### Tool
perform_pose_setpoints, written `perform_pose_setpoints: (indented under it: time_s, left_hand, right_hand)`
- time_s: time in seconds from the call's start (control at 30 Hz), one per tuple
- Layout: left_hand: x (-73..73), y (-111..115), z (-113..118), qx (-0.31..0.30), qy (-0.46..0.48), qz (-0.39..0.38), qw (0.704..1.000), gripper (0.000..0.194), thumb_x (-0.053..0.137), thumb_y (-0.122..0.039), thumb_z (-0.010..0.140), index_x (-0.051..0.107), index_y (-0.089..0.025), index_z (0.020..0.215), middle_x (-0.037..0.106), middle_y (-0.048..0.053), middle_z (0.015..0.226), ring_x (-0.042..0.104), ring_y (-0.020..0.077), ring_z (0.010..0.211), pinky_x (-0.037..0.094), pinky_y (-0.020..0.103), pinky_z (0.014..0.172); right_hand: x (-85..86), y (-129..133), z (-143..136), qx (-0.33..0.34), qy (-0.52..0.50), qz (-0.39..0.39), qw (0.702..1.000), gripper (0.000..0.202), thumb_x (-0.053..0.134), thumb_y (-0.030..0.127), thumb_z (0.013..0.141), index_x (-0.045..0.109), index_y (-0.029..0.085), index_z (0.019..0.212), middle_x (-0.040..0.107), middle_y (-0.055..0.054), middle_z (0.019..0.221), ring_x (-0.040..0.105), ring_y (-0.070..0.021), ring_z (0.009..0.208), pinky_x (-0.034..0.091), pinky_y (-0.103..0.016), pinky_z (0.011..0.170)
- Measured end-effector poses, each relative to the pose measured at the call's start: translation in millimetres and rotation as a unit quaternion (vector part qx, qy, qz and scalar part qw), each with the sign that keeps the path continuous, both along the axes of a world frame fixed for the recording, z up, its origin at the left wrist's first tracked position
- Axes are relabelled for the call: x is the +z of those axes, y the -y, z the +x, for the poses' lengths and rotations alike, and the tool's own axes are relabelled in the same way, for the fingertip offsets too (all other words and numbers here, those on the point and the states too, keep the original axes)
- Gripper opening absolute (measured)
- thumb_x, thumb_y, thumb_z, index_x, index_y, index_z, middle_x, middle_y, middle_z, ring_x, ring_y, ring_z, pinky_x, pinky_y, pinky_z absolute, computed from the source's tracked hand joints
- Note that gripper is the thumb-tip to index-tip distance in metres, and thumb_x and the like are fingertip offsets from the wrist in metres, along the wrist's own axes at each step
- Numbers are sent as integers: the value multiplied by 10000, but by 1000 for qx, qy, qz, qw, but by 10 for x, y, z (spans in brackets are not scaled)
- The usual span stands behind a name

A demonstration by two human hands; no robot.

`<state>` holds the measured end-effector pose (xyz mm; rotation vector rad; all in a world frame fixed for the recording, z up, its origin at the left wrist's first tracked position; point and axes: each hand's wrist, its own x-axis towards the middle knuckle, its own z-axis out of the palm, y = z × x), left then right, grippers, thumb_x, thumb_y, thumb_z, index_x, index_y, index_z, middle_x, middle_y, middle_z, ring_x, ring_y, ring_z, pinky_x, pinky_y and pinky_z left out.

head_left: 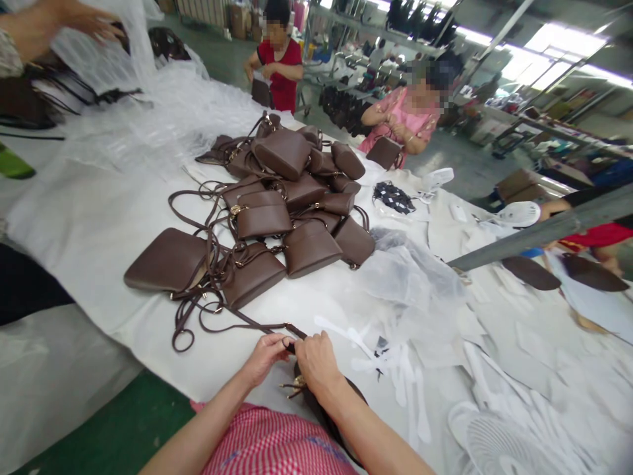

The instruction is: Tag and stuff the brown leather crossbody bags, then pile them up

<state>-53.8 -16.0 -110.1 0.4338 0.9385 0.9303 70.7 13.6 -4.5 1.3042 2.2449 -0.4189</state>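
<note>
At the near edge of the table, my left hand [268, 357] pinches a dark brown bag strap [257, 324]. Right beside it, my right hand [318, 364] is closed on the same strap, fingers curled over it. Below my right hand hangs a dark brown handbag [321, 412], mostly hidden by my forearm, with a gold-coloured trim and tassel [295, 386] showing. Just beyond my hands lies a heap of brown handbags [312, 245] with tangled straps. One bag [165, 260] lies flat at the heap's left.
Clear plastic bags [163, 109] cover the far left, where another person's hand [82, 20] reaches in. White strips [395, 363] lie right of my hands, near a white fan [504, 439]. A grey pole [539, 227] slants across the right. Two people stand across the table holding bags.
</note>
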Motion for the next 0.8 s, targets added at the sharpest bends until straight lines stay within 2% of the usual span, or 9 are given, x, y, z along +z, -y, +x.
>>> perform_pose_setpoints:
  time_s: [0.13,0.23,0.3,0.37,0.47,0.53,0.63,0.73,0.8]
  left_hand:
    - [72,-77,-111,-94,-138,90,982,241,682,-293,714,735,-141,894,709,71,797,612,187,721,431,240,580]
    - [84,4,-63,-137,-191,144,961,304,680,-256,687,704,-169,977,704,61,931,603,192,812,446,254,672]
    - [92,74,-35,-180,-216,178,943,201,623,-295,740,699,-161,868,696,45,842,593,183,775,437,260,707]
    - [102,111,-121,-219,-260,193,921,269,514,-354,818,656,-159,698,651,24,683,570,172,687,419,261,689]
    - [88,96,-567,-213,-371,193,883,344,469,-410,832,581,-174,608,595,2,629,537,173,665,384,256,670]
    - [59,82,-975,-189,-436,170,863,325,478,-436,811,570,-182,630,570,-11,623,514,177,673,364,252,655]
    - [36,90,-1354,-307,-381,122,864,313,557,-435,744,543,-179,565,494,-36,543,461,157,590,307,239,584]
    - [62,67,-1132,-348,-283,60,892,328,678,-404,674,535,-167,499,470,-47,491,420,133,541,258,230,546]
    - [71,17,-696,-257,-195,-24,946,326,685,-418,707,597,-147,548,572,-10,555,479,146,588,285,223,555]
  right_hand:
    - [-108,61,64,15,-14,-20,1000,259,464,87,878,665,113,1039,699,-184,973,632,-306,976,369,-493,922]
    - [-133,81,163,-8,-60,-5,998,285,403,85,904,645,140,1043,697,-150,940,646,-269,919,437,-426,842]
    - [-113,98,260,-23,-88,-3,996,219,445,122,898,642,162,987,685,-124,930,640,-254,910,447,-396,828]
    - [-85,151,397,-41,-124,3,991,214,597,215,827,608,189,1040,650,-111,1042,609,-265,989,428,-409,882]
    - [-93,320,659,-102,-135,-2,986,639,696,219,706,436,207,1289,557,-136,1239,567,-293,1083,419,-424,909]
    - [-150,455,819,-143,-129,-25,981,654,598,147,756,345,173,1359,581,-150,1215,587,-274,1062,439,-381,874]
    - [-257,600,940,-153,-153,-31,976,530,497,96,798,385,143,1314,639,-128,1119,611,-250,1011,449,-328,821]
    - [-293,657,915,-137,-168,-12,976,362,498,91,787,503,172,1140,658,-91,1055,622,-243,959,450,-310,772]
    - [-275,679,862,-123,-171,1,978,303,508,79,774,532,183,1057,663,-77,1023,624,-241,941,449,-304,754]
